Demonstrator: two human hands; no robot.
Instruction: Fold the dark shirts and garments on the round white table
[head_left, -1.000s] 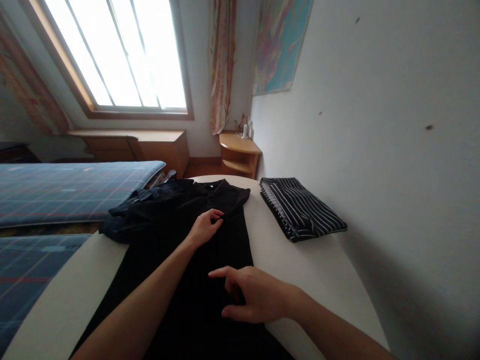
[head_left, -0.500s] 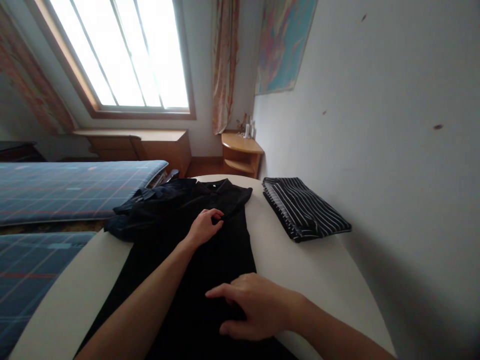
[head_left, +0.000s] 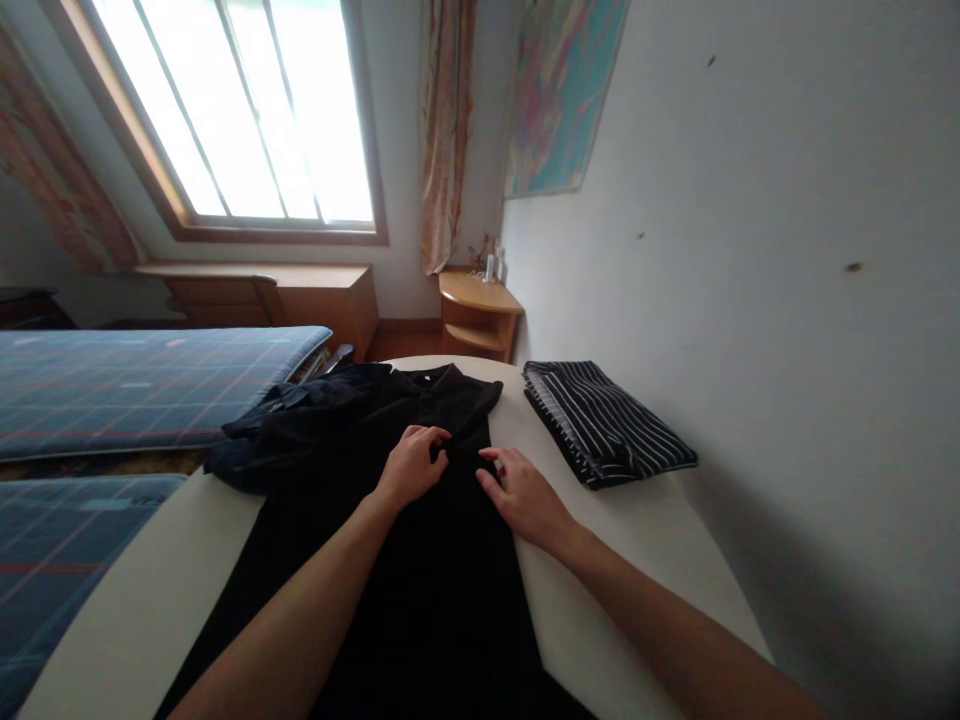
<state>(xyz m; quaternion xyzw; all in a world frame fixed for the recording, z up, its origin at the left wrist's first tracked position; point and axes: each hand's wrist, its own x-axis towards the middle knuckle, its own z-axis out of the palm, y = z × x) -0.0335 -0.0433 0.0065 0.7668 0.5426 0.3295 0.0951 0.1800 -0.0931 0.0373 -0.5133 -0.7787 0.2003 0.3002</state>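
Lengthwise, the black shirt (head_left: 435, 600) is lying on the table (head_left: 150, 600); the right hand (head_left: 523, 498) is sitting at its right edge, thumb and fingers parted; the left hand (head_left: 414, 466) is curling over its middle, pinch unclear; the collar (head_left: 448, 380) is pointing away.

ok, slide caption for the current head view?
Left hand over a black shirt on a white table, right hand at the shirt's edge, folded striped cloth to the right.
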